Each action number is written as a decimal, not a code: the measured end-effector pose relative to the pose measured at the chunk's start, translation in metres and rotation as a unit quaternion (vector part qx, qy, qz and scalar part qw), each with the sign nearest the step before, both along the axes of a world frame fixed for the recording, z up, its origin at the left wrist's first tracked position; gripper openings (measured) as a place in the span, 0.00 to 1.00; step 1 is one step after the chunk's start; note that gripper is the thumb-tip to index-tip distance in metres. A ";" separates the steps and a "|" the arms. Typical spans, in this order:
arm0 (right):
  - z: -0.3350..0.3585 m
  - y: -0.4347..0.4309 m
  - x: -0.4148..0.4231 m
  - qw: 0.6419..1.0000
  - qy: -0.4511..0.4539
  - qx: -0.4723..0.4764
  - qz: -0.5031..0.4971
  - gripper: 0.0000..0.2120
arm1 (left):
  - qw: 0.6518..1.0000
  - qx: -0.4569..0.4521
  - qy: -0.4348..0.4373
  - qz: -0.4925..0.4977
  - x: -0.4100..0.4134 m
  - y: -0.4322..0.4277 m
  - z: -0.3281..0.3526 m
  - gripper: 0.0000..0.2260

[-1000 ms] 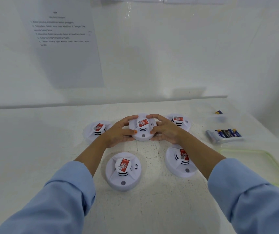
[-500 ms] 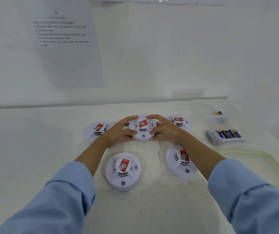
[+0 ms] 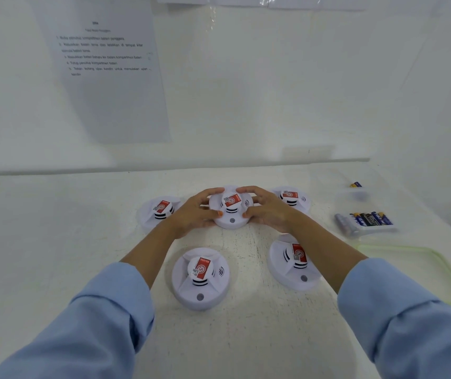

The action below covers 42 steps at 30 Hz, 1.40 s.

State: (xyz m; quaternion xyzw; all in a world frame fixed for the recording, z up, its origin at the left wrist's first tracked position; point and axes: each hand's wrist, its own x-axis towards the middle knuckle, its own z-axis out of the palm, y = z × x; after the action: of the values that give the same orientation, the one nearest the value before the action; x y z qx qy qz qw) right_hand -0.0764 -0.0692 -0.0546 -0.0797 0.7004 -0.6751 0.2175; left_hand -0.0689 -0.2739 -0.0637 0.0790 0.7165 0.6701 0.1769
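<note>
Closest to the front edge of the counter (image 3: 246, 337) are the left sleeve (image 3: 90, 324) and the right sleeve (image 3: 415, 324), both light blue, with bare forearms reaching away over the white top. Between the forearms sits the near smoke detector (image 3: 200, 280), a white disc with a red label on its raised hub. To its right, partly under the right forearm, lies the right near smoke detector (image 3: 291, 266). Toward the counter's right edge lies a green-rimmed clear tray (image 3: 443, 272). Farther in, about mid-counter, is the middle smoke detector (image 3: 231, 212), label up and its small round button facing the person; whether it rests on the surface or is just lifted cannot be told. The left hand (image 3: 195, 214) grips its left rim, fingers curled over the far side and thumb on the near side. The right hand (image 3: 266, 212) grips the right rim the same way, so the detector lies directly between the 2 hands, touched by both. Just left of the left hand sits the left smoke detector (image 3: 158, 213), and beyond the right hand the far right smoke detector (image 3: 291, 198). Near the right edge a clear box (image 3: 366, 231) holds several batteries (image 3: 370, 218), with 1 lone battery (image 3: 355, 184) beyond it. A printed sheet (image 3: 109, 77) hangs on the wall behind.
</note>
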 end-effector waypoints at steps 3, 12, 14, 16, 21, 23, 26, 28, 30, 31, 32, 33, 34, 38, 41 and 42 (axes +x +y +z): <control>0.001 -0.001 -0.002 0.999 0.019 0.036 0.011 0.25 | 0.999 -0.035 0.025 -0.003 -0.002 0.001 0.001 0.23; -0.003 -0.003 -0.007 0.995 0.038 0.094 0.008 0.26 | 0.992 -0.118 0.033 0.000 -0.010 0.005 -0.002 0.25; -0.004 -0.005 -0.008 0.991 0.044 0.126 0.008 0.27 | 0.988 -0.150 0.038 0.002 -0.012 0.005 -0.004 0.25; -0.001 -0.007 -0.007 0.983 0.057 0.172 0.001 0.27 | 0.983 -0.178 0.046 0.002 -0.011 0.007 -0.004 0.24; 0.008 -0.012 -0.002 0.977 0.087 0.196 -0.015 0.28 | 0.973 -0.198 0.102 0.054 -0.001 0.007 0.005 0.25; 0.017 -0.017 0.000 0.969 0.139 0.197 -0.059 0.27 | 0.964 -0.176 0.153 0.126 0.004 -0.003 0.015 0.24; 0.032 -0.035 0.001 0.968 0.187 0.145 -0.081 0.26 | 0.957 -0.101 0.190 0.194 0.015 -0.028 0.032 0.21; 0.039 -0.055 0.002 0.974 0.186 0.117 -0.047 0.26 | 0.958 -0.103 0.182 0.195 0.021 -0.051 0.036 0.22; 0.039 -0.077 0.004 0.981 0.162 0.103 -0.008 0.28 | 0.963 -0.127 0.164 0.175 0.027 -0.074 0.035 0.23; 0.037 -0.088 0.005 0.983 0.151 0.100 0.010 0.29 | 0.965 -0.135 0.154 0.162 0.029 -0.085 0.032 0.24; 0.034 -0.099 0.006 0.984 0.142 0.099 0.025 0.30 | 0.969 -0.137 0.142 0.150 0.031 -0.095 0.028 0.26; 0.029 -0.108 0.007 0.985 0.135 0.100 0.038 0.31 | 0.973 -0.135 0.129 0.138 0.033 -0.104 0.025 0.29; 0.025 -0.117 0.008 0.985 0.129 0.103 0.047 0.31 | 0.976 -0.132 0.116 0.126 0.034 -0.112 0.022 0.31; 0.011 -0.140 0.011 0.983 0.112 0.136 0.052 0.34 | 0.982 -0.155 0.078 0.073 0.033 -0.129 0.011 0.36; 0.004 -0.147 0.013 0.983 0.091 0.152 0.052 0.37 | 0.986 -0.148 0.063 0.038 0.028 -0.131 0.007 0.37; 0.002 -0.147 0.012 0.980 0.096 0.168 0.054 0.39 | 0.987 -0.145 0.064 0.030 0.025 -0.133 0.005 0.38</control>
State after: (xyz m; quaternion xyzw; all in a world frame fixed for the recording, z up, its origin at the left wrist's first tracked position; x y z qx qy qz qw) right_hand -0.0641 -0.2163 -0.0523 -0.1444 0.8158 -0.5246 0.1959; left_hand -0.0439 -0.4065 -0.0591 0.0737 0.8180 0.5575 0.1205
